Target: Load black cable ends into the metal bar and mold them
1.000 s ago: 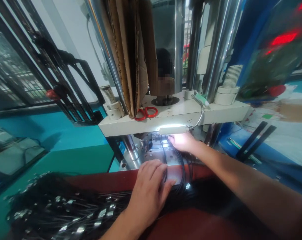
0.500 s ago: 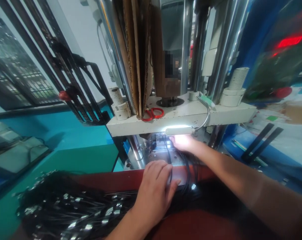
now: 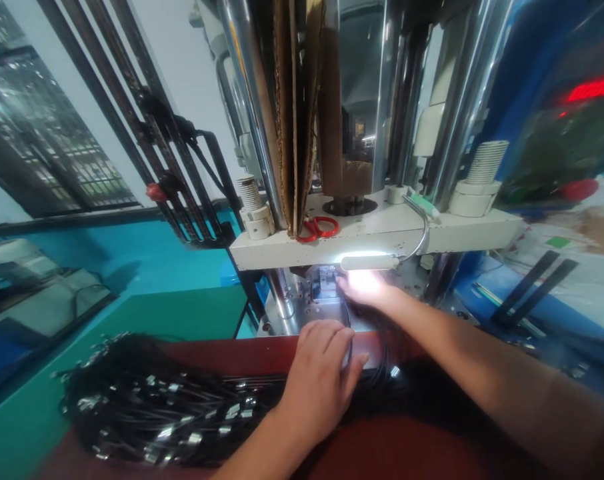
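Under the lamp point(image 3: 369, 262), both hands press flat on black cables point(image 3: 377, 340).

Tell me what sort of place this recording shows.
Likely a factory workstation: a press with steel columns, a lamp lighting its die, and a pile of black cables by the left hand.

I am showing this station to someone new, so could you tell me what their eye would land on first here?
First the glaring lamp bar under the press's white plate, washing out the right hand reaching beneath it. Next the left hand lying flat on black cables at the red bench edge, with a big heap of metal-tipped cables to its left. Red scissors lie on the plate.
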A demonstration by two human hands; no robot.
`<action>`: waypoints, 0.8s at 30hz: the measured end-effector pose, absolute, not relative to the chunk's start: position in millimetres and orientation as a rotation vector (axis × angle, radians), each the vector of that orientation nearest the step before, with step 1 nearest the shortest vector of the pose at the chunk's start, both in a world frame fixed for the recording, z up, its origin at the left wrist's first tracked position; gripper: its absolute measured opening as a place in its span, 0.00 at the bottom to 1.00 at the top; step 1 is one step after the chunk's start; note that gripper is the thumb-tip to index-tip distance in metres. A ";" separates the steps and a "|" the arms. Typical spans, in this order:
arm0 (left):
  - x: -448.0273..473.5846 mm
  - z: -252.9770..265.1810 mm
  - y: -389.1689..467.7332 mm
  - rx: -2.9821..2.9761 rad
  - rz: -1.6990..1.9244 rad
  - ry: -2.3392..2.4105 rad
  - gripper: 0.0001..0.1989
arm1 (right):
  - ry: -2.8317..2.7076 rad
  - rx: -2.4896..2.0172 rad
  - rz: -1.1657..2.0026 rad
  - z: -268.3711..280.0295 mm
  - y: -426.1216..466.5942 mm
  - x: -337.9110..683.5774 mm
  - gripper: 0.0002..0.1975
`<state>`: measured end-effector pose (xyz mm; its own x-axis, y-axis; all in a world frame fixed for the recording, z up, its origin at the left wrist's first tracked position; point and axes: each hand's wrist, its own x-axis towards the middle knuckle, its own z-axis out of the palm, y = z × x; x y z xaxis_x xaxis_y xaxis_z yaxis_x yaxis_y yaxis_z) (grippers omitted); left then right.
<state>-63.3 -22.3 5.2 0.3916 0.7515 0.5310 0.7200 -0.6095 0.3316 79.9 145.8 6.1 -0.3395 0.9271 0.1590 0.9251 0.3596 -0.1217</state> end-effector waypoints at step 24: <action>-72.3 0.9 -16.1 2.550 1.017 1.468 0.11 | -2.442 -1.612 0.101 7.2 148.0 66.6 0.23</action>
